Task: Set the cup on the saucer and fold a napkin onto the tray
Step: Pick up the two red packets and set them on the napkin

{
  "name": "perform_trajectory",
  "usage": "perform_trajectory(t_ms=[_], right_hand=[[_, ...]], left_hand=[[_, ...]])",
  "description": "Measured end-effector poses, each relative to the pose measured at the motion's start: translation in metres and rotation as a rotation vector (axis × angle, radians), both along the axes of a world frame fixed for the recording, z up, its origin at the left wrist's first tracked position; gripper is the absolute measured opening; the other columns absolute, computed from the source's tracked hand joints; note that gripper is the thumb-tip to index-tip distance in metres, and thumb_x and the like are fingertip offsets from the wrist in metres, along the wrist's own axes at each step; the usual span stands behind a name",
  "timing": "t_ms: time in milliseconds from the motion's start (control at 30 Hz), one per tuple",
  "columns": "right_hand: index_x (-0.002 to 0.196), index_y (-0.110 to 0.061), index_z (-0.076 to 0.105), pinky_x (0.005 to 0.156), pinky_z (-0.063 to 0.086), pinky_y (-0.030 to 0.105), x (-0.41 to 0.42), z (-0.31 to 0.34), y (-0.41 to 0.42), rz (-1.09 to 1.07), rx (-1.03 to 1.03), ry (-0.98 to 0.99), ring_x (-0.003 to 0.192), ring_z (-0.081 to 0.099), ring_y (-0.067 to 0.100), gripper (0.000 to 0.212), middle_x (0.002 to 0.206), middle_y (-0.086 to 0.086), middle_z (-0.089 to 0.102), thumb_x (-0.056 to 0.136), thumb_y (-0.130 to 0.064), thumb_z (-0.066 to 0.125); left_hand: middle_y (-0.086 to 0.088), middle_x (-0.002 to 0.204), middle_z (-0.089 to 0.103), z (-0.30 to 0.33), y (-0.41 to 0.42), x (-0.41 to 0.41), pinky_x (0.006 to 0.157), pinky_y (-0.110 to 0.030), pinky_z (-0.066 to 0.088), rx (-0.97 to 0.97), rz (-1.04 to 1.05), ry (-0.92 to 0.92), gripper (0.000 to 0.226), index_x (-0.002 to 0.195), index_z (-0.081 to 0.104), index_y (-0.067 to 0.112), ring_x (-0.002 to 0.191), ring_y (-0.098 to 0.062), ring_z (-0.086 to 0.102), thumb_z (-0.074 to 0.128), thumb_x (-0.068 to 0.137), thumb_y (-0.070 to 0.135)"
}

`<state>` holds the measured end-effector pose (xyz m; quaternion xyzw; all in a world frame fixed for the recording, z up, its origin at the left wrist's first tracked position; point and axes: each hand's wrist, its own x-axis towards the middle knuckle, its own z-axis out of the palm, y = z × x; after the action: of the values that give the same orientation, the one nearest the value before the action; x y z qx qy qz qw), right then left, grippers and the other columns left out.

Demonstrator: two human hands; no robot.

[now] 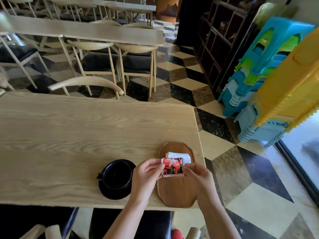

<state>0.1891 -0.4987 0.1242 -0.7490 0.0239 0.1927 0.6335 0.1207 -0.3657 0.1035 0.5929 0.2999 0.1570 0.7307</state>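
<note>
Both forearms entered from the bottom edge and met over the wooden tray (176, 194). Left hand (146, 173) pinched the left edge of a red-and-black printed napkin packet (172, 167) between thumb and curled fingers; right hand (198, 175) pinched the packet's right edge in the same manner. Held just above the tray's middle, the packet lay with its long axis running left to right and its printed face turned up toward the camera.

A white folded napkin (179, 156) lay on the far half of the tray, partly hidden behind the packet. The tray was an elongated oval with its long axis running away from the person, set near the right edge of the worktop (77, 131).

Left of the tray, a black cup (116, 175) stood upright on a black saucer (112, 193), its handle pointing left. Cup and saucer sat near the tray; whether the saucer touched it could not be told, as the left hand covered the gap.

The worktop was pale wood with pronounced grain. Beyond it stood pale wooden chairs (110, 57) with dark seats and further long tables. The floor (215, 94) was tiled in a black, cream and brown cube pattern. Stacked blue, green and yellow plastic stools (269, 69) stood at the right beside a dark shelving unit (217, 37).
</note>
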Motion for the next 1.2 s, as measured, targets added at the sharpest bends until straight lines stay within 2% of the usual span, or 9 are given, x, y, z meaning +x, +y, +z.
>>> perform_trajectory(t_ms=[67, 167, 267, 367, 533, 767, 833, 1133, 1200], right_hand=[[0.062, -0.017, 0.067, 0.059, 0.044, 0.02, -0.004, -0.02, -0.008, -0.016, -0.047, 0.086, 0.057, 0.058, 0.01, 0.022, 0.056, -0.003, 0.065, 0.079, -0.003, 0.067], [0.063, -0.014, 0.066, 0.044, 0.041, 0.011, -0.009, -0.044, -0.019, 0.043, -0.144, 0.16, 0.043, 0.054, 0.001, 0.023, 0.047, -0.007, 0.062, 0.077, 0.004, 0.065], [0.065, -0.012, 0.066, 0.039, 0.04, 0.013, -0.004, -0.062, -0.028, 0.09, -0.232, 0.197, 0.037, 0.053, -0.001, 0.023, 0.041, -0.008, 0.06, 0.077, 0.006, 0.062], [0.068, -0.016, 0.069, 0.048, 0.043, 0.022, 0.011, -0.081, -0.031, 0.087, -0.339, 0.192, 0.048, 0.055, 0.006, 0.016, 0.049, -0.009, 0.064, 0.078, -0.004, 0.064], [0.082, -0.019, 0.069, 0.05, 0.037, 0.018, 0.033, -0.11, -0.033, 0.126, -0.487, 0.159, 0.065, 0.059, 0.007, 0.007, 0.08, -0.005, 0.07, 0.082, -0.015, 0.063], [0.077, -0.024, 0.065, 0.052, 0.041, 0.02, 0.048, -0.138, -0.032, 0.158, -0.607, 0.192, 0.069, 0.064, 0.015, 0.01, 0.08, -0.003, 0.069, 0.083, -0.016, 0.062], [0.082, -0.022, 0.066, 0.05, 0.04, 0.019, 0.05, -0.141, -0.033, 0.179, -0.644, 0.184, 0.068, 0.062, 0.013, 0.007, 0.08, -0.005, 0.068, 0.085, -0.018, 0.061], [0.093, -0.024, 0.065, 0.054, 0.044, 0.021, 0.05, -0.144, -0.033, 0.219, -0.741, 0.169, 0.075, 0.06, 0.009, 0.009, 0.082, -0.011, 0.063, 0.087, -0.025, 0.059], [0.093, -0.023, 0.066, 0.056, 0.046, 0.021, 0.049, -0.145, -0.033, 0.205, -0.732, 0.165, 0.076, 0.06, 0.009, 0.01, 0.082, -0.01, 0.063, 0.086, -0.024, 0.059]], left_hand=[[-0.008, 0.083, 0.074, -0.014, -0.007, -0.003, 0.07, -0.03, 0.055, -0.013, -0.021, 0.061, 0.009, 0.081, 0.069, 0.014, 0.08, -0.016, 0.069, 0.066, 0.081, 0.005], [-0.007, 0.078, 0.073, -0.04, -0.014, -0.007, 0.072, -0.035, 0.055, 0.049, -0.04, 0.17, 0.012, 0.077, 0.069, 0.015, 0.077, -0.018, 0.068, 0.067, 0.078, 0.003], [-0.003, 0.073, 0.072, -0.063, -0.022, -0.005, 0.071, -0.032, 0.057, 0.122, -0.059, 0.268, 0.012, 0.074, 0.069, 0.016, 0.074, -0.017, 0.068, 0.07, 0.075, 0.005], [-0.004, 0.07, 0.072, -0.078, -0.03, 0.006, 0.064, -0.025, 0.055, 0.124, -0.075, 0.333, 0.008, 0.076, 0.069, 0.015, 0.068, -0.017, 0.067, 0.069, 0.076, 0.006], [-0.001, 0.071, 0.072, -0.105, -0.036, 0.031, 0.065, -0.027, 0.055, 0.125, -0.067, 0.403, 0.01, 0.076, 0.069, 0.017, 0.069, -0.014, 0.067, 0.067, 0.075, 0.007], [0.004, 0.076, 0.071, -0.141, -0.053, 0.045, 0.064, -0.013, 0.047, 0.297, -0.013, 0.454, 0.009, 0.078, 0.068, 0.015, 0.074, -0.006, 0.066, 0.065, 0.077, 0.006], [0.006, 0.076, 0.07, -0.145, -0.057, 0.046, 0.066, -0.01, 0.048, 0.343, -0.012, 0.436, 0.009, 0.079, 0.067, 0.015, 0.076, -0.005, 0.065, 0.066, 0.078, 0.006], [0.009, 0.075, 0.067, -0.152, -0.057, 0.052, 0.067, -0.011, 0.048, 0.518, -0.017, 0.427, 0.011, 0.082, 0.067, 0.015, 0.072, 0.002, 0.061, 0.066, 0.079, 0.004], [0.007, 0.075, 0.067, -0.154, -0.057, 0.051, 0.066, -0.018, 0.051, 0.569, -0.022, 0.419, 0.01, 0.083, 0.067, 0.014, 0.071, -0.001, 0.061, 0.066, 0.079, 0.004]])
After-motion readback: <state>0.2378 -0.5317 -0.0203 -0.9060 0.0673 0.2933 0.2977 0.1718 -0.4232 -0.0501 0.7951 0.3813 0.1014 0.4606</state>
